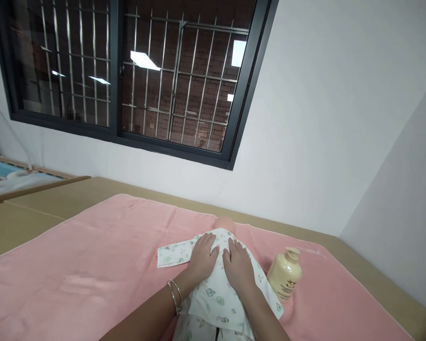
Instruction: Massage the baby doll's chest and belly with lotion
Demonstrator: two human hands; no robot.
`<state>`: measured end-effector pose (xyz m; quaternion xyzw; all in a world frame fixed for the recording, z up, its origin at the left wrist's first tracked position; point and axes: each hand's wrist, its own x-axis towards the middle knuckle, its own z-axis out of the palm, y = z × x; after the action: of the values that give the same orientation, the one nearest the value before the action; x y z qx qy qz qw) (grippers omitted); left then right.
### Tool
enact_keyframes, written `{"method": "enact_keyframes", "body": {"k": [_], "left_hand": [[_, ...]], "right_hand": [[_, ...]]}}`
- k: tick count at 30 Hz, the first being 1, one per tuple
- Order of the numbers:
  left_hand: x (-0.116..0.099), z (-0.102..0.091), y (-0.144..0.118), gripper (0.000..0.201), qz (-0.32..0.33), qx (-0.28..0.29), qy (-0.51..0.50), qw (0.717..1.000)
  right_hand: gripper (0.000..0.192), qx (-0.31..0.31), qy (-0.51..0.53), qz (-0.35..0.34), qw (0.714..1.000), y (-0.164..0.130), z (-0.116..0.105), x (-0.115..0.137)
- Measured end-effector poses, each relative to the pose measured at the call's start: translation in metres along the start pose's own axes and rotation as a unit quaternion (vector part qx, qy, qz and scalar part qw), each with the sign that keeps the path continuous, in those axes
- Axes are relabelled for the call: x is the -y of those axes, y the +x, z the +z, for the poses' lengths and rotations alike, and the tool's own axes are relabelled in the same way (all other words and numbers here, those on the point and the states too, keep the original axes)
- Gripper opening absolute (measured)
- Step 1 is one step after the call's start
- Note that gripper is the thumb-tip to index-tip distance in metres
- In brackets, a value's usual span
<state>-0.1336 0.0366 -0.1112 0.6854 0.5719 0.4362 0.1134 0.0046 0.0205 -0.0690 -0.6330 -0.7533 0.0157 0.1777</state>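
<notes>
A baby doll lies on its back on a pink mat point(102, 265), dressed in white clothes point(216, 298) printed with small green and brown pictures. Only the smooth, rounded top of the doll's head point(224, 223) shows beyond the collar. My left hand point(203, 255) rests flat on one side of its chest, fingers stretched out. On the other side lies my right hand point(239, 265), also flat, its thumb near the left thumb. Neither hand grips anything. One sleeve point(173, 254) stretches out to the left. Two bangles point(175, 297) circle my left wrist.
Right of the doll, a pale yellow pump bottle point(286, 274) stands tilted on the mat, close to my right forearm. Tan boards point(39, 213) surround the mat. Behind are a white wall point(305, 118) and a barred window point(173, 85). Bedding point(24, 182) lies at far left.
</notes>
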Motion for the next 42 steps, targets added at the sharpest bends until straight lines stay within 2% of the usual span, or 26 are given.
{"method": "enact_keyframes", "body": {"k": [9,13,15,18,21,25,28,30,33,37,40,42], "left_hand": [[-0.006,-0.003,0.014,0.045,-0.054,0.031,0.009,0.998],[-0.012,0.002,0.018,0.041,-0.083,-0.002,0.022,0.996],[-0.012,0.006,0.017,0.041,-0.082,-0.026,0.024,0.996],[-0.010,0.009,0.014,0.042,-0.077,-0.035,0.016,0.996],[-0.007,0.008,0.013,0.042,-0.052,-0.033,0.014,0.998],[-0.007,0.005,0.014,0.040,0.044,-0.023,-0.009,0.999],[-0.007,0.005,0.011,0.036,0.084,-0.050,-0.027,0.995],[-0.008,0.005,0.008,0.032,0.080,-0.083,-0.023,0.993],[-0.009,0.005,0.003,0.028,0.043,-0.108,0.004,0.993],[-0.011,0.003,0.006,0.031,0.015,-0.070,0.023,0.997],[-0.011,0.002,0.009,0.040,0.058,-0.032,0.006,0.998],[-0.010,0.002,0.008,0.038,0.082,-0.030,-0.005,0.996]], "right_hand": [[0.052,-0.022,0.004,-0.044,0.999,0.007,0.001,-0.007],[0.051,-0.023,0.021,-0.052,0.998,0.008,-0.003,-0.011],[0.052,-0.028,0.022,-0.052,0.998,0.007,-0.003,-0.011],[0.054,-0.031,0.022,-0.048,0.998,0.006,0.001,-0.013],[0.056,-0.019,0.021,-0.039,0.999,0.008,0.004,-0.015],[0.059,0.020,0.028,-0.035,0.999,0.012,-0.001,-0.012],[0.056,0.015,0.011,-0.068,0.997,0.008,-0.009,-0.001],[0.051,0.001,-0.014,-0.079,0.997,0.001,-0.015,0.007],[0.043,0.003,-0.033,-0.039,0.999,-0.004,-0.021,0.011],[0.048,0.011,-0.005,-0.026,1.000,0.006,-0.019,-0.003],[0.055,0.011,0.016,-0.051,0.999,0.014,-0.014,-0.011],[0.054,0.009,0.011,-0.070,0.997,0.013,-0.012,-0.009]]}}
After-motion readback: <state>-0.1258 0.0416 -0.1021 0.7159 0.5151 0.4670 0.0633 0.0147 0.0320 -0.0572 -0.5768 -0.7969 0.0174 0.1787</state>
